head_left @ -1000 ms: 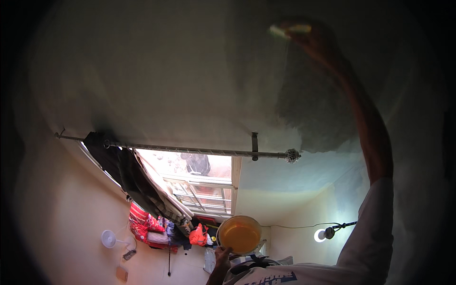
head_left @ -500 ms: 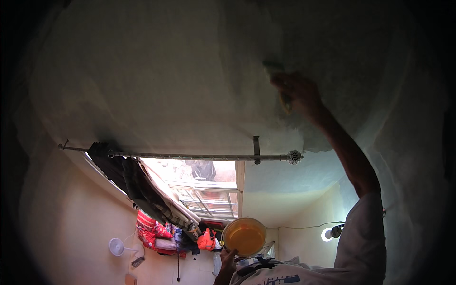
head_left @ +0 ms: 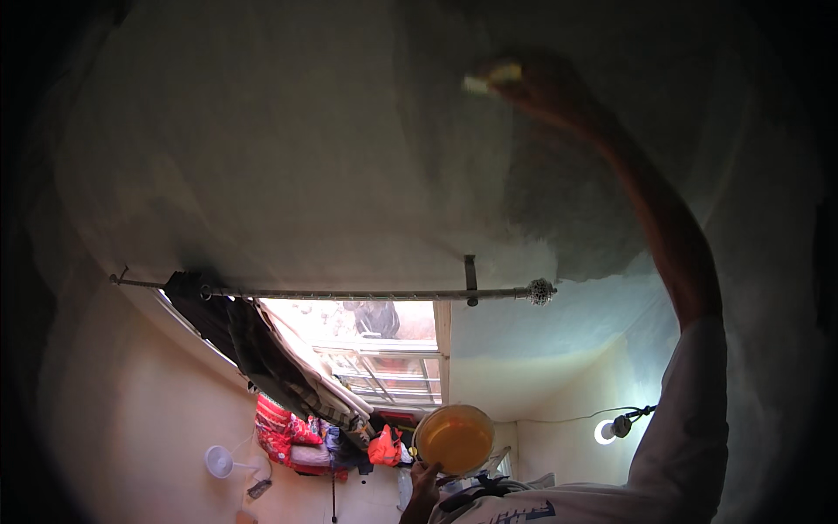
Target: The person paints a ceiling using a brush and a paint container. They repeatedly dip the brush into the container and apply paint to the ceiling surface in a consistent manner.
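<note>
My right hand [head_left: 534,87] is raised high on the grey wall [head_left: 288,131], gripping a brush [head_left: 478,84] with pale bristles, blurred by motion. Darker, uneven patches of coating show on the wall below and left of it. My left hand [head_left: 425,473], low in the view, holds the rim of a round pale bucket [head_left: 458,435] with orange-yellow inside.
A metal curtain rod [head_left: 393,293] crosses above a bright window [head_left: 384,319]. Dark curtains [head_left: 271,367] hang at its left. Red bedding [head_left: 275,428], an orange cloth [head_left: 386,447], a white fan-like object [head_left: 219,461] and a lit bulb [head_left: 606,431] are farther below.
My right hand with the brush dropped from high on the wall, then rose again, now slightly left of its first position. My left hand still holds the bucket; the scene has shifted slightly downward.
</note>
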Tool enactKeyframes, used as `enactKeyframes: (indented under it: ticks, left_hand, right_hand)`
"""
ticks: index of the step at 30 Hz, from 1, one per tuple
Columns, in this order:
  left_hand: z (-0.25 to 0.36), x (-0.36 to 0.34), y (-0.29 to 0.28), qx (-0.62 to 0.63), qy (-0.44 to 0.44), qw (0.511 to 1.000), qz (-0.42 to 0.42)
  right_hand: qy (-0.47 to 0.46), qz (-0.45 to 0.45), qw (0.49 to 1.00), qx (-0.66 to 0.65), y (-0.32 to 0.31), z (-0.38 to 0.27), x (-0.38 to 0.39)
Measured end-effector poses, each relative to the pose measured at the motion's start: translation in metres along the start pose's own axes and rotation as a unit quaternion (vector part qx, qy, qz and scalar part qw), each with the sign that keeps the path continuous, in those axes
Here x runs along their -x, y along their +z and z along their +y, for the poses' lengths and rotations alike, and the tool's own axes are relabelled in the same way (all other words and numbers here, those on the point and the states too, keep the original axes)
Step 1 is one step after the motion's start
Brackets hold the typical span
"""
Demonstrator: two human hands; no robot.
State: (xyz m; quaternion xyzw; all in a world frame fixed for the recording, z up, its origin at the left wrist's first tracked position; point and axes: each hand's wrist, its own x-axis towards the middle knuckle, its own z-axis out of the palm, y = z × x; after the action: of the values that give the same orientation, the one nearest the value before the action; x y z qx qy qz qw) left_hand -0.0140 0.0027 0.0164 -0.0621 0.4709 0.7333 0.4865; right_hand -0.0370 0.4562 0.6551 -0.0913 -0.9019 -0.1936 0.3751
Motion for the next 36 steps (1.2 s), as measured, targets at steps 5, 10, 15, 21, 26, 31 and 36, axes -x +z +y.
enactKeyframes:
  ticks: [5,10,15,21,26,31,36]
  left_hand:
    - [0.007,0.005,0.016,-0.002,0.002,0.999,0.041]
    - [0.016,0.011,0.023,-0.011,-0.005,0.999,0.037]
    - [0.021,0.016,0.026,-0.007,0.001,1.000,0.022]
    - [0.014,0.012,0.018,-0.006,-0.004,1.000,0.013]
    - [0.027,0.023,0.030,-0.022,-0.010,0.999,0.025]
    - [0.026,0.020,0.031,-0.043,-0.018,0.998,0.051]
    - [0.007,0.007,0.013,-0.044,-0.022,0.998,0.035]
  right_hand:
    - [-0.150,0.230,0.958,0.081,-0.041,-0.007,-0.053]
    - [-0.243,0.188,0.947,0.096,0.031,-0.012,0.003]
    - [-0.164,0.033,0.985,0.049,0.107,-0.069,0.119]
    - [-0.034,-0.127,0.984,-0.116,0.148,-0.097,0.211]
    - [0.027,-0.073,0.990,-0.118,0.153,-0.072,0.225]
    - [-0.012,0.052,0.998,-0.018,0.139,-0.065,0.208]
    - [-0.022,0.084,0.996,0.021,0.131,-0.076,0.215]
